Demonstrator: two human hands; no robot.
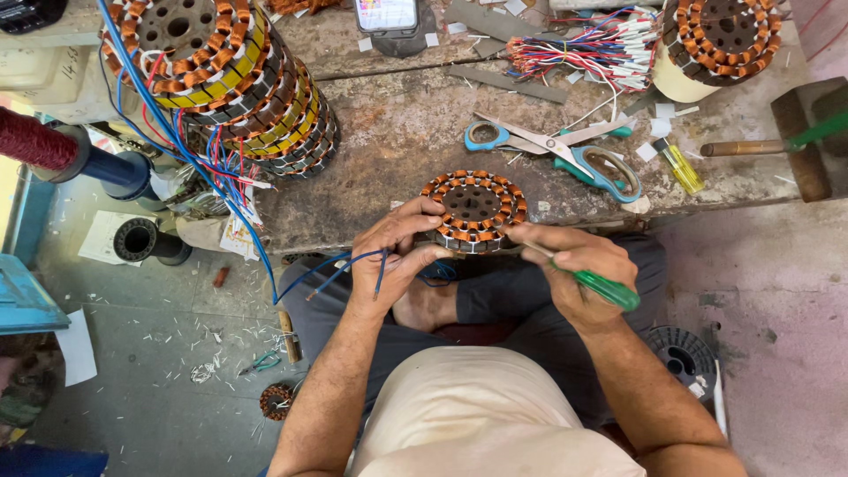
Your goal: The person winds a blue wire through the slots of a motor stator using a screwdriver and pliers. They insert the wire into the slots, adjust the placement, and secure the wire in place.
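The left hand (397,252) is gripping the near rim of a round steel motor stator wound with copper coils (474,210), fingers closed over its edge at about eight o'clock, steadying it where it is sitting at the front edge of the worn, rust-stained workbench (389,141). Blue lead wires (340,268) are trailing out under that hand toward nine o'clock, apparently being kept clear of the coils. The right hand (579,269) is clamping a green-handled screwdriver (601,284) in a closed fist, the thin shaft angling toward the stator's rim at about four o'clock, seemingly so the tip can be working at the windings while the other hand is bracing the piece.

From the stator, a pair of teal-handled scissors (565,150) is lying at two o'clock within easy reach, and a small yellow tester screwdriver (680,168) is resting at three o'clock. A leaning stack of finished copper-wound stators (238,84) is standing at ten o'clock, a bundle of red, blue and white wires (583,49) at one o'clock, and another wound stator (720,31) is sitting farther out, toward two o'clock.
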